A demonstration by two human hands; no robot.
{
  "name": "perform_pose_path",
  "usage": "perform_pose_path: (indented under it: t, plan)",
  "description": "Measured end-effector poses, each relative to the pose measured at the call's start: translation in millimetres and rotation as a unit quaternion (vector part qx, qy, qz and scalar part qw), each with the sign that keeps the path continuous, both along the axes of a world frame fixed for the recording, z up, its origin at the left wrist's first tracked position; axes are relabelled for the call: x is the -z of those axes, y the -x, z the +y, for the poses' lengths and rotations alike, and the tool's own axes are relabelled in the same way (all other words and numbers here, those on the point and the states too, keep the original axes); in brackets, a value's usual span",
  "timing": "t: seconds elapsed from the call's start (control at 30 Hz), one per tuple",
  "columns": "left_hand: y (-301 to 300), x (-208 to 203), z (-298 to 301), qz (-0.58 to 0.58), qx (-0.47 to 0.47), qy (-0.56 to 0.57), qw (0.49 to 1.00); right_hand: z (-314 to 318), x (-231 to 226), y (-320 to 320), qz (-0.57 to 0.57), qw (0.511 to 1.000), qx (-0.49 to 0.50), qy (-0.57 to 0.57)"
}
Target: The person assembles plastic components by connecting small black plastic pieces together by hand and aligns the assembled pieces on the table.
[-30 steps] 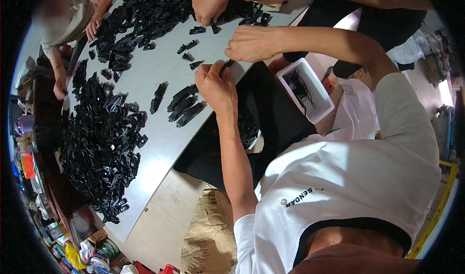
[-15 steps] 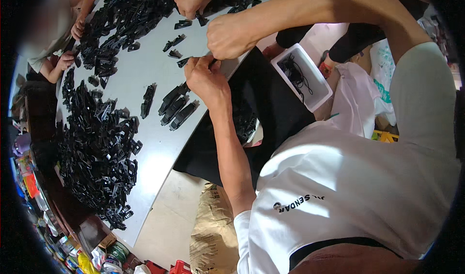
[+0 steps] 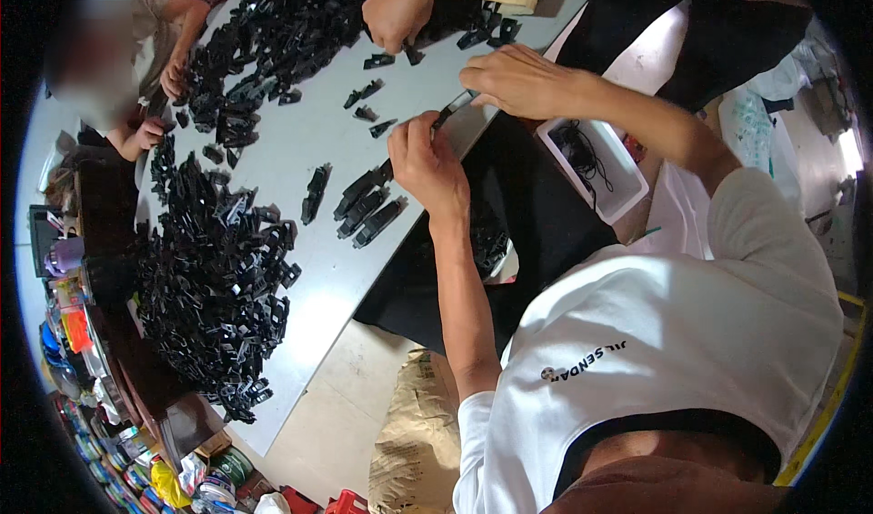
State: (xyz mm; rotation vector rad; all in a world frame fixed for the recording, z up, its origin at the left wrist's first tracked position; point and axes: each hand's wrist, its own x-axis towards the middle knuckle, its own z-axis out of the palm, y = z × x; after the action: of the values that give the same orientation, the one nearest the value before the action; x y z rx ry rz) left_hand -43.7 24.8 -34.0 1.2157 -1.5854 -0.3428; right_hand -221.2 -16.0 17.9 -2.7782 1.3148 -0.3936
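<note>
My left hand [image 3: 426, 167] is closed, its fingertips pinching the lower end of a small black plastic piece [image 3: 452, 108] above the table's edge. At the other end of that piece, my right hand [image 3: 511, 79] grips it with bent fingers; part of it is hidden there. Just left of my left hand lie several longer black plastic parts [image 3: 378, 223] side by side, with a single black part [image 3: 316, 193] set apart from them. Small black pieces [image 3: 365, 93] are scattered on the table beyond my hands.
Large heaps of black parts [image 3: 218, 287] cover the left of the white table [image 3: 300, 332]. A co-worker's hand [image 3: 397, 14] reaches in at the top; another person's hands [image 3: 150, 132] are at the far left. A white bin [image 3: 627, 200] with black cables stands right, a paper sack [image 3: 414, 432] below.
My right hand has moved right and away from my left, and its forearm has dropped lower. The black piece now shows between them. The whole view has shifted slightly.
</note>
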Motion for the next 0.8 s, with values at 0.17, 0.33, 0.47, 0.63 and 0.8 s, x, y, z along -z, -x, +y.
perform_pose_path:
  t: [0.17,0.33,0.47,0.63,0.8]
  plan:
    - [17,-8,11,0.504,0.206,-0.139,0.827,24,14,-9,-0.182,0.982,0.042,0.024]
    - [19,-11,23,0.64,0.331,-0.184,0.669,41,13,-25,-0.251,0.966,0.031,0.055]
    - [26,-17,27,0.642,0.34,-0.219,0.651,52,17,-31,-0.247,0.965,0.023,0.081]
    - [36,-8,29,0.629,0.297,-0.154,0.702,59,17,-35,-0.237,0.968,0.028,0.076]
    - [34,-3,28,0.612,0.276,-0.142,0.727,65,20,-37,-0.209,0.975,0.065,0.032]
